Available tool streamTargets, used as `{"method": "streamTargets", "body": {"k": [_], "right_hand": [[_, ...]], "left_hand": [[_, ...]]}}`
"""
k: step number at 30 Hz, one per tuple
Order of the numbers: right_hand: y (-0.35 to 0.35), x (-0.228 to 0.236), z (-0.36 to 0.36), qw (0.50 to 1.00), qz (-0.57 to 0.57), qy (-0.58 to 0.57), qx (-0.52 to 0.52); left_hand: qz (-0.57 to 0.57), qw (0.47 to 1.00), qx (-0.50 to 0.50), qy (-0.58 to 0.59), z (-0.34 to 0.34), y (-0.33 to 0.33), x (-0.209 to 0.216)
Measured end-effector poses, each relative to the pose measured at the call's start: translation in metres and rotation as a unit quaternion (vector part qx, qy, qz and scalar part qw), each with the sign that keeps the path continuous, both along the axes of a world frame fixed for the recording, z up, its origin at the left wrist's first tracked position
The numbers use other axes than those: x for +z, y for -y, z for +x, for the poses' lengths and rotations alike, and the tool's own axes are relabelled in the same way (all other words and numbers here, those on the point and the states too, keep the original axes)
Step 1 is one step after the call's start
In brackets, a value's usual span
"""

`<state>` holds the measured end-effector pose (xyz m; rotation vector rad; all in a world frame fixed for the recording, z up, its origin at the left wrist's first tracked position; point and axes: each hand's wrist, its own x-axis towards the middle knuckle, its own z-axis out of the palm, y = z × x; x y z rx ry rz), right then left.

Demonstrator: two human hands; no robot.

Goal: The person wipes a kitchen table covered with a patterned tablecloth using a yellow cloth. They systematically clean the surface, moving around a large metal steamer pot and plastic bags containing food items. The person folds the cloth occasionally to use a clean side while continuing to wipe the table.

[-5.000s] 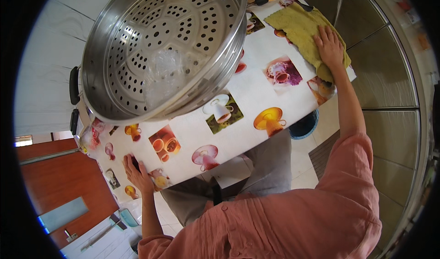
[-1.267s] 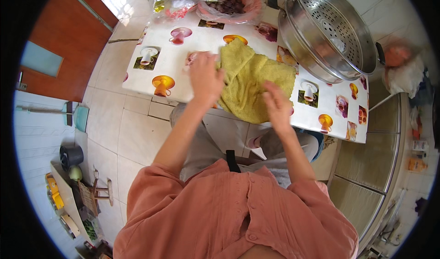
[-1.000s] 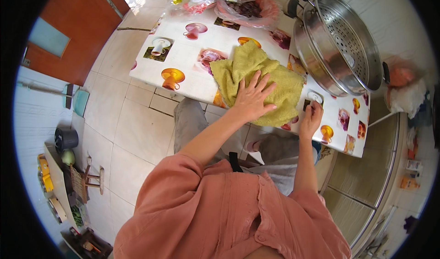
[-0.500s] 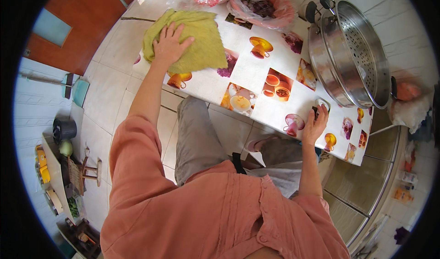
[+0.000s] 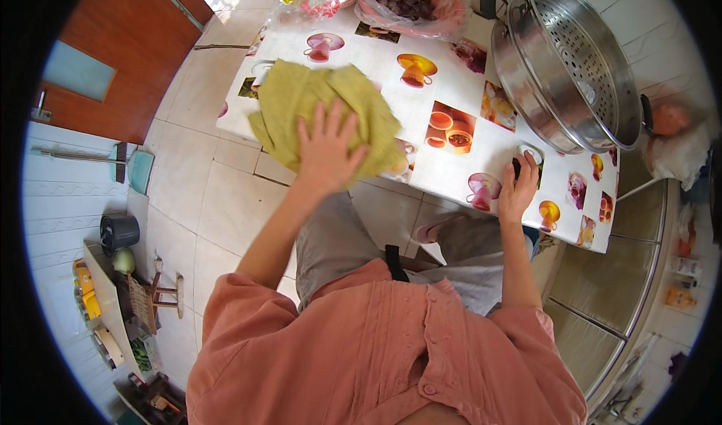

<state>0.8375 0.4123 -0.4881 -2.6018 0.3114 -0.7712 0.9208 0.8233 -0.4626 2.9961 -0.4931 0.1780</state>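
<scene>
My left hand [image 5: 329, 150] presses flat, fingers spread, on a rumpled yellow-green cloth [image 5: 289, 98]. The cloth lies on the left part of a table [image 5: 421, 165] covered in a white tablecloth printed with cups and saucers; part of it reaches over the near edge. Toward the table's right end, my right hand [image 5: 519, 186] rests on the surface, its fingers extended and no held thing visible. A dark patch shows by its fingertips beside a white ring, apparently part of the print.
Two stacked steel steamer pots [image 5: 560, 64], one with a perforated base, stand at the back right. A pink basket [image 5: 444, 7] with dark contents sits at the back, beside plastic bags [image 5: 327, 0]. A wooden stool [image 5: 167, 295] and a dark bucket [image 5: 120, 231] are at the left.
My left hand has drawn the cloth nearer and to the right, uncovering printed cups at the table's far left. The right hand keeps its place on the table while the view shifts slightly.
</scene>
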Motion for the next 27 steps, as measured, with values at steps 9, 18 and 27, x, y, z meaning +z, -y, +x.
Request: {"method": "streamTargets", "body": {"k": [9,18,27], "right_hand": [[0.004,0.004,0.001,0.999,0.028,0.026,0.022],[0.003,0.004,0.0,0.999,0.033,0.03,0.021],[-0.003,0.005,0.001,1.0,0.015,0.018,0.01]], "left_hand": [[-0.08,0.987,-0.137,0.002,0.018,0.089,0.006],[0.018,0.988,0.149,0.03,0.079,-0.137,-0.018],[0.065,0.993,0.095,0.038,0.066,-0.072,-0.032]]}}
